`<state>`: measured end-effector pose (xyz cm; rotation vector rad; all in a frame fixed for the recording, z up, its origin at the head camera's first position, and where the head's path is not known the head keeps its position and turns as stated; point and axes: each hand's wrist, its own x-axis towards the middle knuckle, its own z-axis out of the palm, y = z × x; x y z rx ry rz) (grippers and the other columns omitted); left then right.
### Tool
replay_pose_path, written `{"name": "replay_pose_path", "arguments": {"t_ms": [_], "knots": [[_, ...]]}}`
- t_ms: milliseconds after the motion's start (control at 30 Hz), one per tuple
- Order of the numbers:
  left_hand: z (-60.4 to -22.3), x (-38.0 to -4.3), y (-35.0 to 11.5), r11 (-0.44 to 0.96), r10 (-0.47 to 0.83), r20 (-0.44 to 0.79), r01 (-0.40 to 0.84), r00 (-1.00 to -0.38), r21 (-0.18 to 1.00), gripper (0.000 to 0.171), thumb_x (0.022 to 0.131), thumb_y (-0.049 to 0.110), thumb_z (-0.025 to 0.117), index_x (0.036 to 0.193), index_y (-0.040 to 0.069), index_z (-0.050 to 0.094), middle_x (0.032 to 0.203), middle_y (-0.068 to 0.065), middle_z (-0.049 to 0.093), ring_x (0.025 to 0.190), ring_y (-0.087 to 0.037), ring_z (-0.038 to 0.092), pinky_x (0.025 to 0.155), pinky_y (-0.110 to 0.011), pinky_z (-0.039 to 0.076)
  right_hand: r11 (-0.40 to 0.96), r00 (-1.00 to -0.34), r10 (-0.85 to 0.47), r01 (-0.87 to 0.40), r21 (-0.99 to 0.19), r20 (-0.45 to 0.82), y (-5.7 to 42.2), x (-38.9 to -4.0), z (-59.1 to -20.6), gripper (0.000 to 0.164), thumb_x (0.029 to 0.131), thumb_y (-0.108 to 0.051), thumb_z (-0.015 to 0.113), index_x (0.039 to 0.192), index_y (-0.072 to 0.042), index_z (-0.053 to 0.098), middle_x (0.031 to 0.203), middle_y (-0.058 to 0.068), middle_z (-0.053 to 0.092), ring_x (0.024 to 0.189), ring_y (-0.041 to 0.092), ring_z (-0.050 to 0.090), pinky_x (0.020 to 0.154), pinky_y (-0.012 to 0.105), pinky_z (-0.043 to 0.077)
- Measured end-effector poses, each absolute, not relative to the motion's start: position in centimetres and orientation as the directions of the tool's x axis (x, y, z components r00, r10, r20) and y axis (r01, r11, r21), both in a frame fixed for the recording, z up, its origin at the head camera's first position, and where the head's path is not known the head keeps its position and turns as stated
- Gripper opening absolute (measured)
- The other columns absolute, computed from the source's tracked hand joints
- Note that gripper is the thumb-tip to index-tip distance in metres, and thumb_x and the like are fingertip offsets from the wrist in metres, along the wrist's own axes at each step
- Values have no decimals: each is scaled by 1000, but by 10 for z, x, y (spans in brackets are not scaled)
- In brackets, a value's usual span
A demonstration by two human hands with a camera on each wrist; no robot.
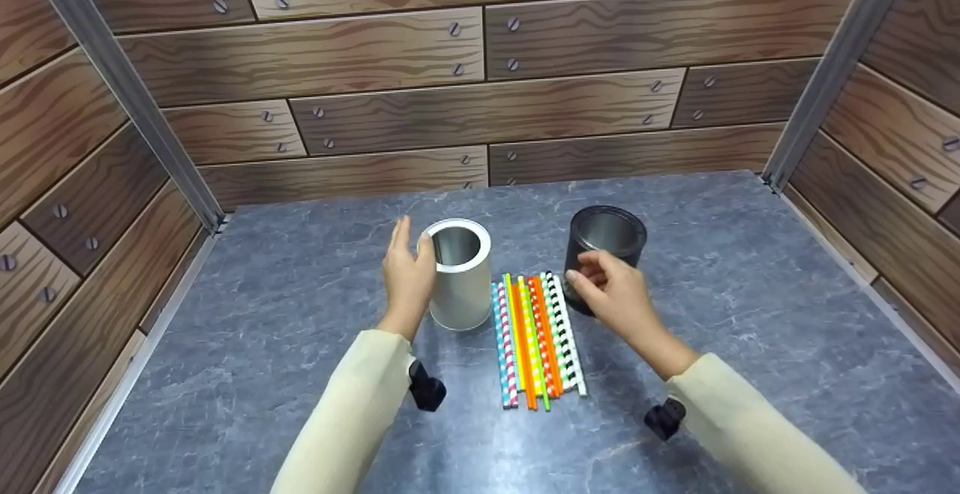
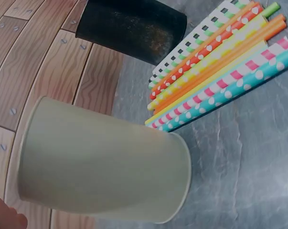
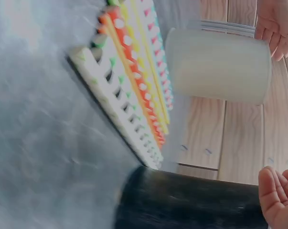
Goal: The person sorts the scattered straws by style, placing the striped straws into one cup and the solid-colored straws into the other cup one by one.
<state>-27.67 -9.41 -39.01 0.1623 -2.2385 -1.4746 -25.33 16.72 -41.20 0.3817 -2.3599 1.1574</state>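
Note:
A white cylindrical can (image 1: 461, 300) stands upright on the table with its open mouth up. My left hand (image 1: 409, 275) is at the can's left side, fingers straight and the thumb near the rim; whether it touches cannot be told. To the right stands a black can (image 1: 628, 257), also upright and open at the top. In front of its near side is my right hand (image 1: 616, 295), fingers loosely bent and holding nothing. Between the cans lies a row of paper straws (image 1: 534, 340) in several colours, striped, dotted and plain, side by side.
The grey marbled table (image 1: 300, 344) is bounded by wood-patterned walls (image 1: 390, 51) at the back and both sides. Grey metal posts (image 1: 135, 96) stand at the back corners. A small black camera (image 1: 427, 387) sits on each wrist.

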Motion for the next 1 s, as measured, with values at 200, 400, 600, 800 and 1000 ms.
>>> {"name": "replay_pose_path", "arguments": {"t_ms": [200, 400, 600, 800, 1000], "knots": [[-399, -276, -98, 359, -376, 258, 117, -890, 926, 49, 94, 16, 47, 139, 1, 38, 147, -17, 33, 136, -29, 29, 110, -38, 25, 600, -930, -17, -303, -741, 367, 163, -255, -434, 26, 80, -13, 71, 98, 5, 63, 79, 10, 66, 70, 21, 61, 66, 29, 50], [-408, -278, -96, 328, -395, 253, 121, -883, 937, 48, 92, 14, 50, 137, -1, 42, 143, -16, 39, 134, -27, 34, 110, -35, 27, 629, -972, -25, -195, -752, 232, 165, -257, -456, 29, 79, -15, 71, 99, 5, 63, 79, 10, 66, 70, 19, 61, 64, 29, 49], [-413, -279, -92, 309, -402, 245, 121, -882, 943, 46, 91, 12, 52, 135, -1, 45, 140, -15, 44, 131, -25, 39, 107, -32, 31, 675, -997, -44, -72, -734, 58, 170, -260, -470, 32, 80, -16, 71, 101, 6, 62, 73, 7, 64, 58, 12, 57, 54, 27, 45], [-418, -281, -91, 306, -404, 252, 130, -879, 943, 44, 90, 10, 52, 133, 0, 48, 136, -15, 47, 126, -26, 44, 104, -33, 36, 718, -999, -45, -30, -695, -3, 171, -263, -477, 29, 78, -14, 72, 97, 6, 62, 69, 7, 61, 56, 13, 55, 52, 27, 44], [-419, -283, -89, 305, -404, 262, 142, -876, 942, 42, 90, 7, 51, 131, 0, 50, 135, -15, 48, 126, -26, 44, 104, -33, 35, 701, -998, -23, 25, -713, -58, 170, -265, -479, 26, 76, -12, 73, 92, 6, 62, 70, 9, 60, 54, 12, 57, 52, 26, 48]]}}
